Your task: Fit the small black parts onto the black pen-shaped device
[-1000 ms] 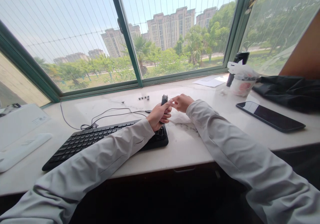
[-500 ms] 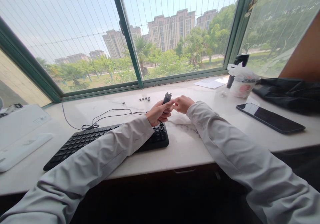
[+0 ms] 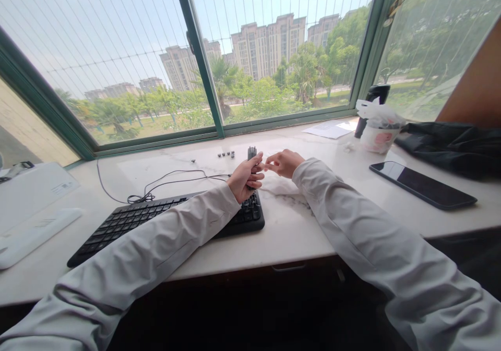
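Observation:
My left hand [image 3: 246, 176] is closed around a small dark brush [image 3: 251, 153] whose tufted end points up, above the right end of a black keyboard [image 3: 136, 220]. Just right of it, my right hand [image 3: 285, 162] has thumb and forefinger pinched together near the left fingertips; whatever may be between them is too small to make out. Under the left hand, some keys at the keyboard's right end look bared of their caps. Several small dark keycaps [image 3: 226, 155] lie on the desk behind.
A black cable [image 3: 141, 198] loops behind the keyboard. To the right lie a phone [image 3: 422, 185], a white tub in a plastic bag [image 3: 379, 134], a dark bottle [image 3: 378, 93] and a black bag [image 3: 442, 147]. A white box [image 3: 35, 189] sits at left; papers [image 3: 331, 129] lie by the window.
My left hand has shifted slightly left with the brush, which now stands more upright. The right hand's fingers have drawn a little apart from the brush and stretched out in a pinch.

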Action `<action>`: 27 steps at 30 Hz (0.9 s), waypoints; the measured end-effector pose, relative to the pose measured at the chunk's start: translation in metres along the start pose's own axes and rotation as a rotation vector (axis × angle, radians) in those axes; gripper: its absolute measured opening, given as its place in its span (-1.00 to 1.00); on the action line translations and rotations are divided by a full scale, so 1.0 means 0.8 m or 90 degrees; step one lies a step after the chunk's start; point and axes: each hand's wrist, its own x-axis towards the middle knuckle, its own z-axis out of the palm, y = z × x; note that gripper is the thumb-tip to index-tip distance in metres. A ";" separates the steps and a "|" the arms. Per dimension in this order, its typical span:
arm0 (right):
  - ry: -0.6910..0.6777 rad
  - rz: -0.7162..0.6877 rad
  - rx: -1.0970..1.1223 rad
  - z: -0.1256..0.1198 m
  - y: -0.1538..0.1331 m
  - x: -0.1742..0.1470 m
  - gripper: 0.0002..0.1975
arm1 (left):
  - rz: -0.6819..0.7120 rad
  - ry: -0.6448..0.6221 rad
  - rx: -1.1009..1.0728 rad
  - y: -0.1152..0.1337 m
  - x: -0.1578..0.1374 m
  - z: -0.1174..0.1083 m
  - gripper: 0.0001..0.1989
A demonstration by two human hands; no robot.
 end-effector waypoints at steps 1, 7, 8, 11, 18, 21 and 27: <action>-0.001 0.001 0.001 0.000 0.000 0.000 -0.62 | 0.005 0.006 -0.003 0.000 -0.001 0.001 -0.63; -0.003 0.013 0.001 0.000 -0.002 -0.001 -0.63 | 0.016 0.014 -0.023 -0.001 -0.004 0.002 -0.64; -0.004 0.013 0.001 0.000 -0.001 0.000 -0.64 | 0.021 0.017 -0.027 -0.001 -0.004 0.002 -0.64; -0.007 0.009 0.001 0.000 -0.001 0.000 -0.66 | 0.035 0.024 -0.032 -0.003 -0.004 0.001 -0.63; -0.005 0.004 -0.003 -0.001 -0.002 -0.001 -0.69 | 0.048 0.037 -0.042 -0.004 -0.002 0.002 -0.61; -0.009 0.004 -0.004 -0.003 -0.003 -0.001 -0.69 | 0.041 0.041 -0.044 -0.005 -0.001 0.002 -0.61; -0.013 -0.007 -0.004 -0.003 -0.002 -0.001 -0.66 | 0.026 0.062 -0.012 -0.012 0.001 0.000 -0.63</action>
